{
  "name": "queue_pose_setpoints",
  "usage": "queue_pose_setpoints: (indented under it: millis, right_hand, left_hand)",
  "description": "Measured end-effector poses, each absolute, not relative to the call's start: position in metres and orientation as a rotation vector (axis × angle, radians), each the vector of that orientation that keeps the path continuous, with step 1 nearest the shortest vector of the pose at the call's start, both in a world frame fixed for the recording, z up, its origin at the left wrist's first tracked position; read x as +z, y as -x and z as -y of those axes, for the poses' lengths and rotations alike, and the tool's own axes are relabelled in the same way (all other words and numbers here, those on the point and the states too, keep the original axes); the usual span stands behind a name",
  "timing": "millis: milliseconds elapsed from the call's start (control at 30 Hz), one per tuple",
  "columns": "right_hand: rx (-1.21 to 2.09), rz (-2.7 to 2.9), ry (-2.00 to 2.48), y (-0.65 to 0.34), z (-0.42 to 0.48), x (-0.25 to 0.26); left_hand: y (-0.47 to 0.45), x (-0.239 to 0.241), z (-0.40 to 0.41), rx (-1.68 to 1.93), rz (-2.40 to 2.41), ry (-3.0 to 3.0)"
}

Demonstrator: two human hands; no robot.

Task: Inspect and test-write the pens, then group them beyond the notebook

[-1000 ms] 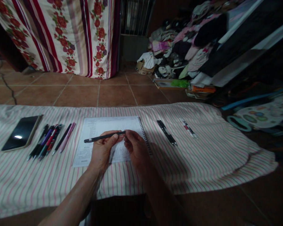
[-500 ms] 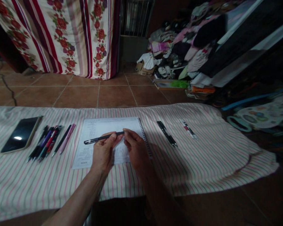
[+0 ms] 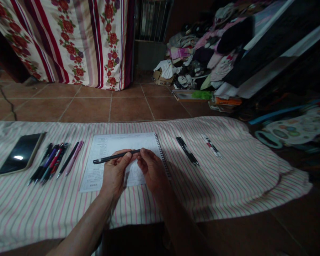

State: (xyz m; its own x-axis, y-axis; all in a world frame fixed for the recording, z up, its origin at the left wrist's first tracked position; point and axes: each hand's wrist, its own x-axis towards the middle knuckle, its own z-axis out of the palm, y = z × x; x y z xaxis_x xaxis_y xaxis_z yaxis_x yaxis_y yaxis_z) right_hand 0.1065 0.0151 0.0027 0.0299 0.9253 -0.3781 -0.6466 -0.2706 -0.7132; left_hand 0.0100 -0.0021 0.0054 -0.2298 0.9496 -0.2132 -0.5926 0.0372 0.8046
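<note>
Both my hands hold one black pen [image 3: 109, 157] level above a spiral notebook [image 3: 114, 145] with printed pages. My left hand [image 3: 114, 172] pinches the pen near its middle, thumb on top. My right hand [image 3: 152, 170] pinches the pen's right end with its fingertips. The notebook lies on a pink-and-green striped cloth [image 3: 229, 177].
Left of the notebook lie several pens [image 3: 52, 163] in a row and a dark phone [image 3: 20, 153]. To the right rest a black pen [image 3: 187, 151] and a white pen [image 3: 211, 145]. Beyond are a tiled floor [image 3: 96, 106], a flowered curtain [image 3: 69, 39] and a pile of clothes [image 3: 202, 53].
My hands and the pen have barely shifted; the view has drifted slightly, and the pen stays held level between both hands.
</note>
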Motion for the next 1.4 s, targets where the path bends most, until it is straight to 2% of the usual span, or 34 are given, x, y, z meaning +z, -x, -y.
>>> queue_pose_setpoints:
  millis: [1000, 1400]
  right_hand:
    - [1.674, 0.390, 0.893, -0.1098, -0.0150, 0.0016]
    - [1.602, 0.466, 1.029, -0.1107, -0.0155, -0.0012]
  left_hand:
    - [-0.0026, 0.0031, -0.0001, 1.549, -0.988, -0.533]
    - [-0.0030, 0.0034, 0.0010, 1.524, -1.026, -0.565]
